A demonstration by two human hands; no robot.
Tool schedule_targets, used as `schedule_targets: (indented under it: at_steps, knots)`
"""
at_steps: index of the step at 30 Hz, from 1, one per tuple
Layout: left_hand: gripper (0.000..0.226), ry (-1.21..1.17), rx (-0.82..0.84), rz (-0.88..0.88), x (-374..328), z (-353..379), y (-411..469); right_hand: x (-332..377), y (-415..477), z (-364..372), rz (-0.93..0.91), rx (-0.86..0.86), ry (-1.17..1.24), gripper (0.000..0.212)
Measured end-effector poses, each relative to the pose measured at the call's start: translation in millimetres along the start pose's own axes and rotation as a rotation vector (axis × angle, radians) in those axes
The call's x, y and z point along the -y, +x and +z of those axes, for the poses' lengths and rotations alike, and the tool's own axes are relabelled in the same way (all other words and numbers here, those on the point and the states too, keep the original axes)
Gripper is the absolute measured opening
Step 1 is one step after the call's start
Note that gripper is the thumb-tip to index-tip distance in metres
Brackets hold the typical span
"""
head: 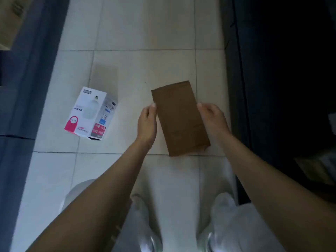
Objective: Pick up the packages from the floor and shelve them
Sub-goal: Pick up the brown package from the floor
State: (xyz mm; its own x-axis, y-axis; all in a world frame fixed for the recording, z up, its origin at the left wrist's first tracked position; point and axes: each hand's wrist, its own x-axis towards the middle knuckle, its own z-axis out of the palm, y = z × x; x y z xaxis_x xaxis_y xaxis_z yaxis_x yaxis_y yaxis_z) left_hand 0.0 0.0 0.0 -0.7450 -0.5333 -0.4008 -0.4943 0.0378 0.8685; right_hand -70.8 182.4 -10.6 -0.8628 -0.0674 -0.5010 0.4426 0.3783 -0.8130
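Observation:
A flat brown cardboard package (179,117) is in the middle of the view over the tiled floor, its long side running away from me. My left hand (147,122) presses its left edge and my right hand (212,119) presses its right edge, so both hands grip it. A white box (91,113) with a pink figure and a bulb picture lies on the floor to the left, apart from my hands.
A blue shelf frame (27,88) runs along the left side, with a cardboard box (11,20) on it at the top left. A dark shelving unit (281,79) fills the right side. My legs and light shoes (151,240) are at the bottom.

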Motion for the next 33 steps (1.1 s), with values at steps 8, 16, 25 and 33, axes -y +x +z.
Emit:
schedule_targets:
  at_steps: [8,16,25,33]
  knots:
    - [0.058,0.114,0.061,-0.24,83.4,32.7,48.6,-81.1,57.0,31.7,0.102,-0.096,-0.188,0.072]
    - [0.08,0.125,0.35,-0.487,103.9,47.2,44.7,-108.7,68.9,40.5,0.244,-0.029,-0.183,0.079]
    - [0.07,0.034,0.248,-0.418,105.1,46.2,53.5,-103.8,76.2,46.9,0.295,-0.043,-0.085,0.069]
    - [0.046,0.041,0.025,-0.083,52.0,34.6,65.9,-36.5,79.3,44.8,0.096,-0.091,-0.012,0.057]
